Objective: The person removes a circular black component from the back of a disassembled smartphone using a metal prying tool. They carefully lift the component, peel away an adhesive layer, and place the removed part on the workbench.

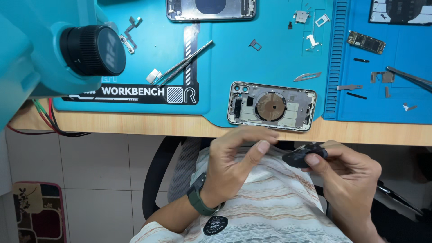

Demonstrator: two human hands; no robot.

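My right hand [348, 173] grips a small black part [302, 156] between thumb and fingers, held over my lap below the desk edge. My left hand [236, 162] hovers just left of it, fingers curled and thumb raised, touching nothing I can make out; a dark green watch [199, 198] sits on its wrist. An opened phone housing [271, 105] with a round copper coil lies on the blue mat [270, 58] at the desk's front edge, directly above my hands.
Tweezers [182, 66] lie on the mat left of centre. A second phone housing [210, 10] rests at the top. Small parts [366, 42] are scattered on a darker blue mat [405, 67] to the right. A teal microscope with a black knob [92, 50] fills the upper left.
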